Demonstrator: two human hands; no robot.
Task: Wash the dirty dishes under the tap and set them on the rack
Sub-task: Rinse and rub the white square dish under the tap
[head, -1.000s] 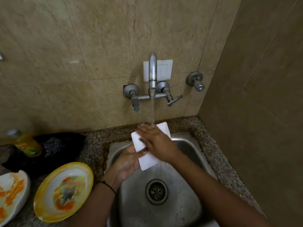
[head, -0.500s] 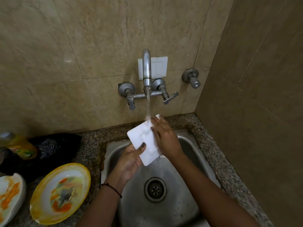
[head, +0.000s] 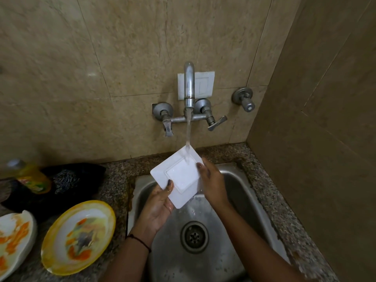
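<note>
A small white square plate (head: 179, 176) is held tilted over the steel sink (head: 240, 192), and the running stream from the tap (head: 189, 88) lands on its far corner. My left hand (head: 157, 206) grips the plate's near-left edge, thumb on top. My right hand (head: 211, 182) holds its right edge. On the counter to the left lie a yellow-rimmed plate (head: 78, 237) smeared with orange and grey food and a white plate (head: 13, 239) with orange smears, cut off by the frame's edge. No rack is in view.
A yellow detergent bottle (head: 30, 176) and a black bag (head: 73, 180) sit at the back left of the granite counter (head: 116, 180). A side wall (head: 317, 139) closes in on the right. A separate valve (head: 244, 98) sticks out of the tiled wall.
My right hand has slid off the plate's face to its right edge, baring the whole plate under the water. The plate has turned more face-up.
</note>
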